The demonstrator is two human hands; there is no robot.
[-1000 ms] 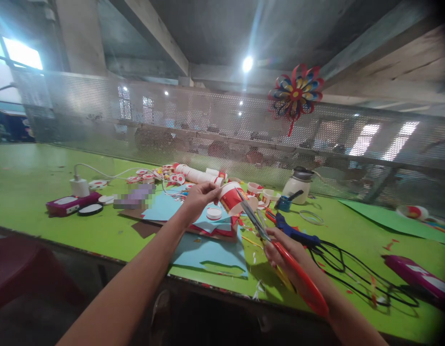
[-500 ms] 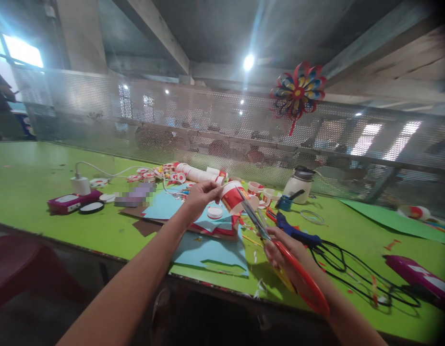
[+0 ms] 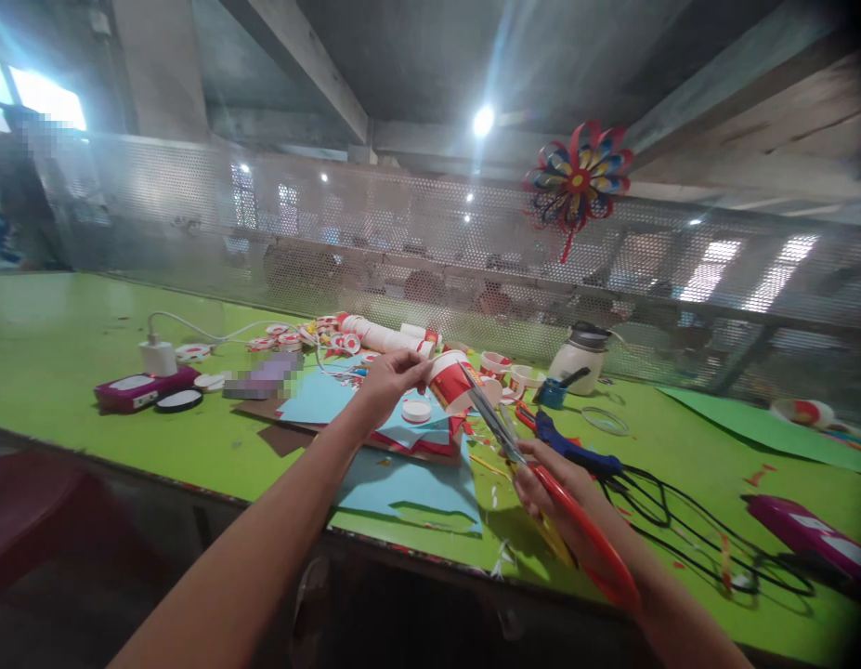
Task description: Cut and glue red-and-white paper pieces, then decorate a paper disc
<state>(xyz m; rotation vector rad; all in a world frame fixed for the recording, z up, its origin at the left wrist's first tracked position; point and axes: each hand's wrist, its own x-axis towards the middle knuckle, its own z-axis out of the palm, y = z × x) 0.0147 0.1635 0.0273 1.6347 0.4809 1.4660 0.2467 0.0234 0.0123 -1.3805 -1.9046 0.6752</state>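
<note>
Looks like the cutting step: left hand [image 3: 392,376] pinches the red-and-white cup [image 3: 452,381] by its base, held on its side above the blue paper [image 3: 402,483]. Right hand [image 3: 552,483] is closed around the scissors [image 3: 534,469], blades at the cup's rim. Next move probably needs the cup turned a bit while the blades bite. Glue gun [image 3: 573,452] sits just right of the cup.

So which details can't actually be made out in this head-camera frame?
- Cut line on the paper cup: the left hand and the scissors blades cover it.
- Right hand finger placement: hidden behind the red handles.
- Flat item beside the purple case: pixelated.
- Person at the far left: blurred, behind mesh.
- Purple object at the right: smeared by lens distortion.
</note>
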